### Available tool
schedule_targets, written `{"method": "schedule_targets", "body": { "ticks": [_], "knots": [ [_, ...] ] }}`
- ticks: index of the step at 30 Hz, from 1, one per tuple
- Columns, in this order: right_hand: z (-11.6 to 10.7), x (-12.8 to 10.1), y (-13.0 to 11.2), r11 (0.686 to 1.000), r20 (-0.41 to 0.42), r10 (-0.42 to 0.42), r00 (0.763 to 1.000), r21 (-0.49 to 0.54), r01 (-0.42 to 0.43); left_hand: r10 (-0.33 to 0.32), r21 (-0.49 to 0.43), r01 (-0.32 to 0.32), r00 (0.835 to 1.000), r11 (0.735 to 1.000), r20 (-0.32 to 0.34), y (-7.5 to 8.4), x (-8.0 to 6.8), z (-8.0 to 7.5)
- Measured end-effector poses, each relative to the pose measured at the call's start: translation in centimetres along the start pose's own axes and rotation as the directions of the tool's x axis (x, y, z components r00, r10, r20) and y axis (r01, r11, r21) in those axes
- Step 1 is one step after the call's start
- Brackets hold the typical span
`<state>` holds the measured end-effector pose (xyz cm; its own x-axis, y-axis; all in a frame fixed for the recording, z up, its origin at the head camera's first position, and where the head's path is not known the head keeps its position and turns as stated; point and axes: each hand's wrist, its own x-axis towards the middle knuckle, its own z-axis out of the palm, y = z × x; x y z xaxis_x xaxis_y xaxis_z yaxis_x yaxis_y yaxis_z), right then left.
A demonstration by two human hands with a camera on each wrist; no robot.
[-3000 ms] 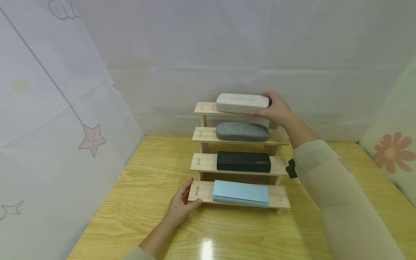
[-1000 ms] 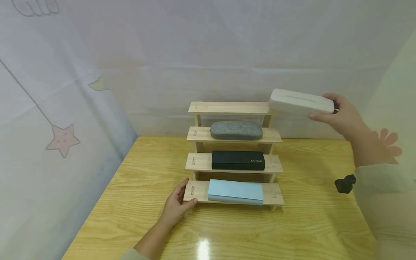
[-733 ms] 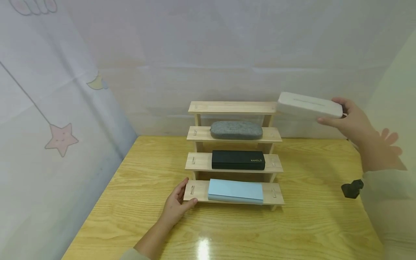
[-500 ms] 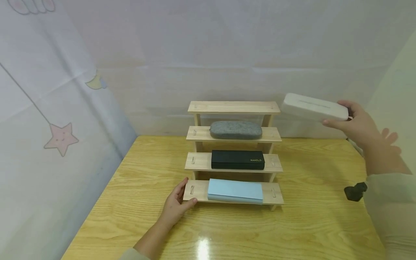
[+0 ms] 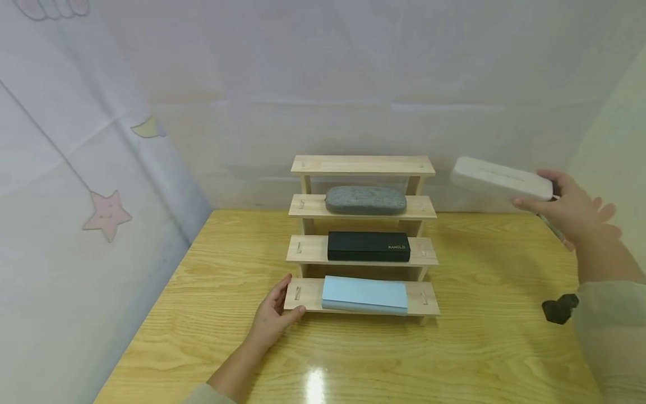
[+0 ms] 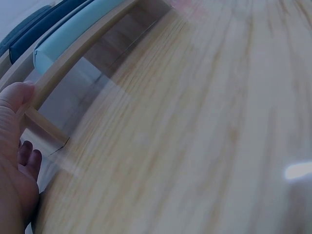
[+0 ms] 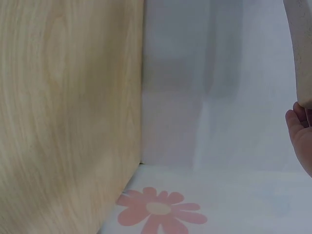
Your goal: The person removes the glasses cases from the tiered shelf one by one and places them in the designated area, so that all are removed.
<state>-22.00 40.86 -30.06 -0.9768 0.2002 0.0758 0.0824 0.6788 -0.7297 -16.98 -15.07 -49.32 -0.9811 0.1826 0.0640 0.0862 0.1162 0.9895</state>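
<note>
Over the wooden table, a white glasses case pinched at one end by the right hand, might tip and drop; left hand flat against the wooden step rack.

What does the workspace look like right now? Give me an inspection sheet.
Surface: wooden table, glossy, with a light glare.
Job's things: white case held in the air to the right of the stepped wooden rack; top step bare; grey case, black case and light blue case on the lower steps.
Clutter: nothing seen.
Hands: right hand grips the white case; left hand rests on the rack's bottom step.
Cables: nothing seen.
Surroundings: pale fabric walls with star and flower prints.
</note>
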Motion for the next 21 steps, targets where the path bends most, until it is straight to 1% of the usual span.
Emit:
{"method": "schedule_targets", "body": {
  "ticks": [7,10,13,17,21],
  "knots": [
    [0.5,-0.2,2.3,0.998,-0.012,-0.025,1.000,-0.063,0.024,0.008,-0.009,-0.008,1.000,1.000,0.008,0.1,0.0,0.0],
    [0.6,-0.4,2.9,0.998,0.024,-0.029,0.999,-0.054,0.030,0.011,-0.013,-0.011,1.000,1.000,0.009,0.0,0.0,0.0],
    [0.9,-0.6,3.5,0.999,0.064,-0.007,0.998,-0.043,0.010,0.006,-0.007,-0.006,1.000,1.000,0.008,0.0,0.0,0.0],
    [1.4,-1.0,4.4,1.000,0.069,0.000,0.998,-0.029,0.002,0.006,0.001,-0.006,1.000,1.000,0.008,0.0,0.0,0.0],
    [1.8,-1.2,5.4,0.999,0.068,-0.038,0.997,-0.001,0.038,0.010,-0.007,-0.010,1.000,1.000,0.008,0.0,0.0,-0.1]
  ]
}}
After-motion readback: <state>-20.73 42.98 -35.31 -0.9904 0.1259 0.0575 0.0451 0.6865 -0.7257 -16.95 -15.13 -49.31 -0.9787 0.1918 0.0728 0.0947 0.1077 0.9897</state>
